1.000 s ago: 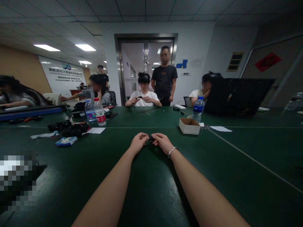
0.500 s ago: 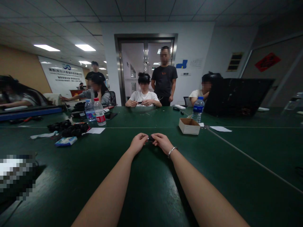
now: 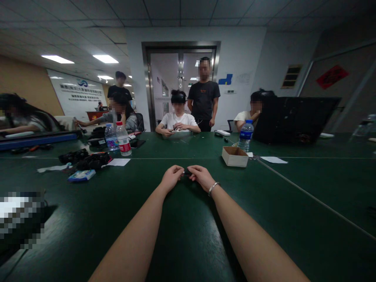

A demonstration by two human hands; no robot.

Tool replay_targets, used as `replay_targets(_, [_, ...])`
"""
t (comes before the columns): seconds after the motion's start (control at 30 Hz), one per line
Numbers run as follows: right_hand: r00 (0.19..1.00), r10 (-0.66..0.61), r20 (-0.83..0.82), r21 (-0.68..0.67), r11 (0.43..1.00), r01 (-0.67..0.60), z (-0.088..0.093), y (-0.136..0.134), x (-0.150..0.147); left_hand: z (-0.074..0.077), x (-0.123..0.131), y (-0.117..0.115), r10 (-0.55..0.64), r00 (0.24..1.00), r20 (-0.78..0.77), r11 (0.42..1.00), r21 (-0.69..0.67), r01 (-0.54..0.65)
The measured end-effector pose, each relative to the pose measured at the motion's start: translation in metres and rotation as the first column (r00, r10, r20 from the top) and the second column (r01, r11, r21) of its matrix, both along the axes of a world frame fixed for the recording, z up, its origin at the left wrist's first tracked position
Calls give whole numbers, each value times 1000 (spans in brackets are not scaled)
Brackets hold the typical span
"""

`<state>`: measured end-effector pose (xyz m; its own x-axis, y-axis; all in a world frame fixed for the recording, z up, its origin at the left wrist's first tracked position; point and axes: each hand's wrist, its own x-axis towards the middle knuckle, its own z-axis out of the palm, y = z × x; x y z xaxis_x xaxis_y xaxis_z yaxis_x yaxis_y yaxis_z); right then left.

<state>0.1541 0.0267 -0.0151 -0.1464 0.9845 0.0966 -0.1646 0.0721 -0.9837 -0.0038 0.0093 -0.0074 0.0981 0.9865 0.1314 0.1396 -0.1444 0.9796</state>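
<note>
Both my hands meet over the middle of the green table point(image 3: 188, 219), fingers closed. Between them is a small black object point(image 3: 187, 172) with a shiny, silvery end on the left; its kind is too small to make out. My left hand point(image 3: 172, 177) pinches the silvery end between thumb and fingers. The black end sits in the fingertips of my right hand point(image 3: 201, 176), which has a silver bracelet point(image 3: 213, 188) at the wrist. My fingers hide part of the object.
An open cardboard box point(image 3: 235, 157) stands ahead right, before a water bottle point(image 3: 246, 137). Ahead left are two bottles, a red-capped one point(image 3: 123, 140) among them, black gear point(image 3: 94, 161) and a blue-white packet point(image 3: 81, 176). A monitor point(image 3: 293, 119) stands right. Several people are around the table.
My hands and the small black object look the same. Across the table, the seated person's hands have shifted, and a standing person at the back left has moved slightly right.
</note>
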Motion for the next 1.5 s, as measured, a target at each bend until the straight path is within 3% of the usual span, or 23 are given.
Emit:
replay_targets(0.33, [1000, 16, -4, 3, 1000, -16, -3, 3, 2, 6, 1, -5, 8, 1000, -21, 1000, -10, -8])
replay_targets(0.77, [1000, 15, 15, 14, 1000, -15, -4, 4, 2, -1, -1, 0, -11, 999, -37, 1000, 9, 12])
replay_targets(1.17, [1000, 3, -5, -19, 1000, -3, 1, 0, 0, 5, 0, -2, 31, 999, -41, 999, 16, -30])
replay_targets(1.5, [1000, 14, 1, -2, 1000, -14, -3, 3, 1, 2, -1, -2, -12, 1000, -19, 997, 73, 14])
